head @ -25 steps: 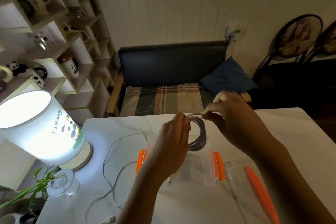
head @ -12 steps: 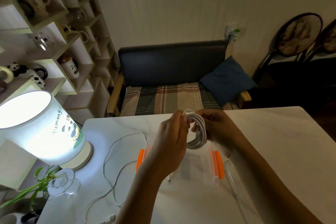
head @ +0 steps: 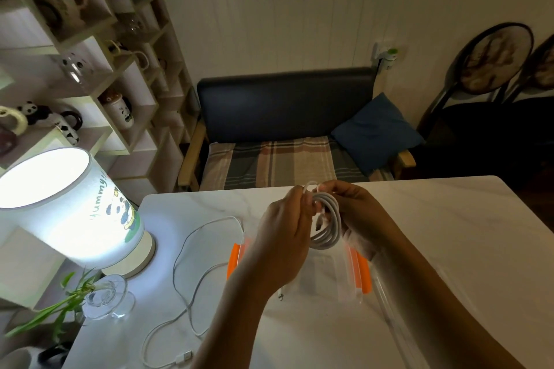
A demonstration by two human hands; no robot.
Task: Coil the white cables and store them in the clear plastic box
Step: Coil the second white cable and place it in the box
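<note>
While the left hand [head: 284, 237] pinches the top of the coiled white cable [head: 328, 225], the right hand [head: 356, 213] grips the loops from the far side, likely to tuck the free end so the coil keeps its shape. Both hold it just above the clear plastic box [head: 329, 275] with orange latches, which looks empty. Left of the box, a second white cable [head: 186, 272] sprawls loose on the table [head: 449, 249], not yet coiled.

A white marble table [head: 449, 234] fills the lower frame. On it are seen a lit lamp [head: 69, 210] at left, a glass vase [head: 105, 299] below it, a loose cable [head: 192, 278], and a clear box [head: 329, 275] at centre.
</note>
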